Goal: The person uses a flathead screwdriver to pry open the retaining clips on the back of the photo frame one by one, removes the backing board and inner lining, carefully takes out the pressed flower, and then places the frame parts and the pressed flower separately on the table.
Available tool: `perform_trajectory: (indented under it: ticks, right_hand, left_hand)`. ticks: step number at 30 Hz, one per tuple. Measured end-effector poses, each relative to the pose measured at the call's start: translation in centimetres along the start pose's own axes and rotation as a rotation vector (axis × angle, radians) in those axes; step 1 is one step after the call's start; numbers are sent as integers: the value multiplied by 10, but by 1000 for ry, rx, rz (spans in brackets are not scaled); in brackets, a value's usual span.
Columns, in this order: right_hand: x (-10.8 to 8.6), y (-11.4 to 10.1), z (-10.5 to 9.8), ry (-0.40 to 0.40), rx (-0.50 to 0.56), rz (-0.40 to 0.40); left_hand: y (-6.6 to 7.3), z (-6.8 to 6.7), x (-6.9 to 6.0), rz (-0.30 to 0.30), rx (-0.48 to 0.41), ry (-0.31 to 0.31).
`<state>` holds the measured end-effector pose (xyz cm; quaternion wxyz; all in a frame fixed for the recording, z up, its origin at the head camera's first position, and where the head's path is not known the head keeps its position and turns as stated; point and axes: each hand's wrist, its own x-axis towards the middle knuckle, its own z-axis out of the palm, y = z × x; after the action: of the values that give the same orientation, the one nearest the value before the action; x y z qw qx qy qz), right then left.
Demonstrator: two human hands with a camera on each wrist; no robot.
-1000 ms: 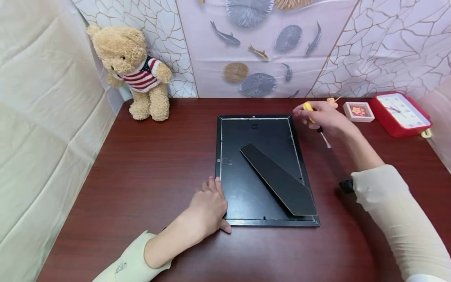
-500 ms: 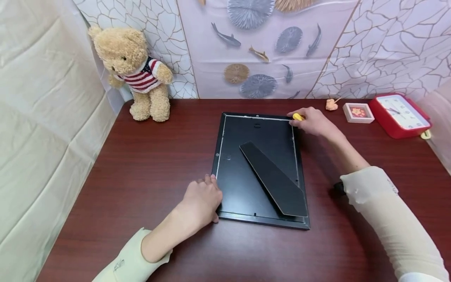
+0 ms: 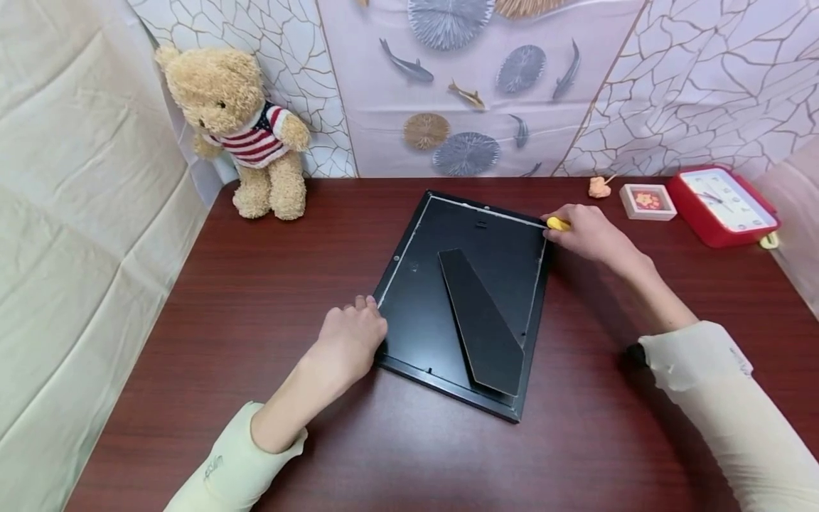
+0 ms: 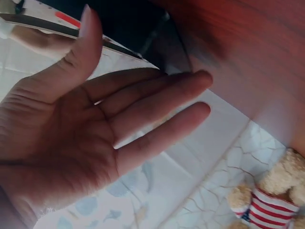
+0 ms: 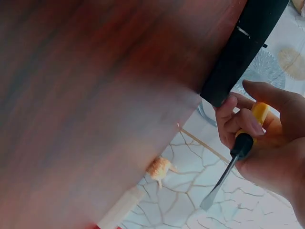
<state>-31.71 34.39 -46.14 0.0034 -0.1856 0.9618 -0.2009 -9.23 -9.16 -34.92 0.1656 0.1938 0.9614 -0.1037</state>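
A black picture frame (image 3: 416, 341) lies back side up, turned at an angle, with a black support leg (image 3: 483, 320) slanting across its backing. At its lower left edge is my left hand (image 3: 348, 338); the left wrist view has this hand (image 4: 95, 114) with nearly straight fingers against the frame's edge (image 4: 133, 24). My right hand (image 3: 591, 235) touches the upper right corner while holding a screwdriver by its yellow handle (image 3: 558, 224). In the right wrist view, curled fingers of the hand (image 5: 271, 124) keep the screwdriver (image 5: 243, 145) with its metal tip pointing away from the frame (image 5: 243, 52).
A teddy bear (image 3: 239, 131) in a striped shirt sits at the back left. Along the back right stand a small orange object (image 3: 599, 187), a small pink-white box (image 3: 648, 202) and a red clock (image 3: 723, 206). Something black (image 3: 635, 355) is beside the right sleeve.
The frame has rotated clockwise, its lower end swinging left and its upper end right. My left hand moved left and slightly up with it; my right hand came to the upper right corner.
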Motion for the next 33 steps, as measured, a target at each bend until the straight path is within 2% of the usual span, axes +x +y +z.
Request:
perform_trajectory:
  ticks: [3,8,10,12,13,15,17,22,26,28,31,32,33]
  right_hand:
    - [-13,-10,-8,-18,-47,-8]
    - [-46,-79,-44,-73,-72,23]
    - [-57,-98,-55,-88,-75,10]
    - [-64,-105,-59,-96,-79,8]
    - [-66,-102,-56,-76,-89,0]
    - [-69,-94,-52,-87,-89,0]
    - [-69,-74,-40,-80,-108,-1]
    - [-69,-14,-8,-96,-190,3]
    - [-73,16,6,-131,-234,23]
    - [-77,20,7,-156,-233,25]
    - [-85,17,6,-193,-224,42]
    - [-87,12,4,-209,-227,52]
    - [-93,-7,-6,-232,-208,52]
  left_hand:
    - [-10,0,4,-34,-43,29]
    - [-23,1,8,-96,-45,122]
    - [-26,1,10,-115,-48,132]
    - [-30,1,12,-128,-51,107]
    - [-31,1,13,-130,-54,89]
    - [-35,2,15,-123,-60,64]
    - [-38,2,16,-118,-73,59]
    - [-47,3,17,-102,-146,127]
    - [-54,6,20,-85,-218,137]
    - [-64,25,34,-77,-242,150]
    - [-84,64,66,-66,-275,165]
    - [-90,76,76,-62,-286,174]
    - [-96,88,85,-57,-295,187]
